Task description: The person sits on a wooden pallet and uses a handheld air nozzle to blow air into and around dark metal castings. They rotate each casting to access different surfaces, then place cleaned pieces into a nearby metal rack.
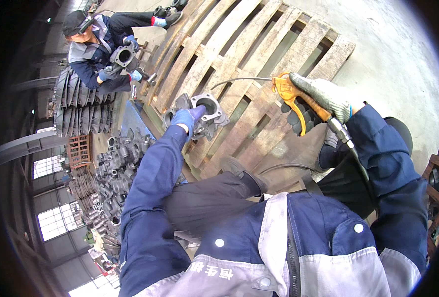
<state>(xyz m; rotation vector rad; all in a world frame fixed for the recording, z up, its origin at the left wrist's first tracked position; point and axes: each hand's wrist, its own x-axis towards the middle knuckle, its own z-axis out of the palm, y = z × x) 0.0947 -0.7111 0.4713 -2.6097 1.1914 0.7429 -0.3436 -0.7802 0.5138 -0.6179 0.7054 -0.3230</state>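
My left hand (pixel 188 120), in a blue glove, grips a grey metal casting (pixel 210 110) with a round bore and a square flange, held over the edge of a wooden pallet. Its fingers are closed at the flange beside the bore. My right hand (pixel 323 99), in a white and dark glove, is wrapped round an orange air blow gun (pixel 289 94). The gun's long thin nozzle tube (pixel 239 79) runs left towards the casting, its tip apart from it. A hose fitting (pixel 339 129) joins the gun's handle near my right wrist.
A slatted wooden pallet (pixel 259 49) lies ahead. At the far left a co-worker (pixel 93 49) in blue gloves holds a similar casting (pixel 124 57). Many castings (pixel 123 158) are heaped at my left, near stacked dark parts (pixel 83 104). A wooden crate (pixel 438 185) stands at the right.
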